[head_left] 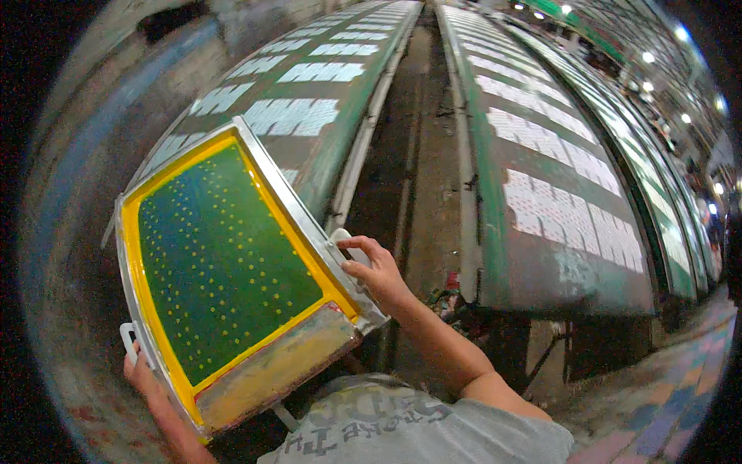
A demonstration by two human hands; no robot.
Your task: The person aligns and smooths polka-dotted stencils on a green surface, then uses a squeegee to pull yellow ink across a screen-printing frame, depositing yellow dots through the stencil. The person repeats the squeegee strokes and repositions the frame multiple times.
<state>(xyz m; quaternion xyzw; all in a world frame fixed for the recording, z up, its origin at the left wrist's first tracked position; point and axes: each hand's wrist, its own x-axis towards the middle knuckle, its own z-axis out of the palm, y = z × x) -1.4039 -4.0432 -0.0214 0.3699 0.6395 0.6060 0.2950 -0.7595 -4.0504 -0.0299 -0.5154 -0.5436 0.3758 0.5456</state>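
Note:
A printing screen [224,255] is held up in front of me, tilted, with a silver metal frame, a yellow border and green mesh dotted with small yellow spots. Along its near edge runs a paint-smeared yellowish strip [278,371]. My right hand [374,267] is closed around a white handle on the frame's right side. At the left side, my left hand [143,375] grips another white handle [129,340]; its fingers are partly hidden behind the frame.
A long green table [309,166] with rows of white cut pieces stretches away behind the screen. Across a narrow aisle [417,155], a second long table [572,278] carries similar white pieces with small reddish spots. More tables and ceiling lights stand farther right. Some clutter [447,298] lies by the second table's near corner.

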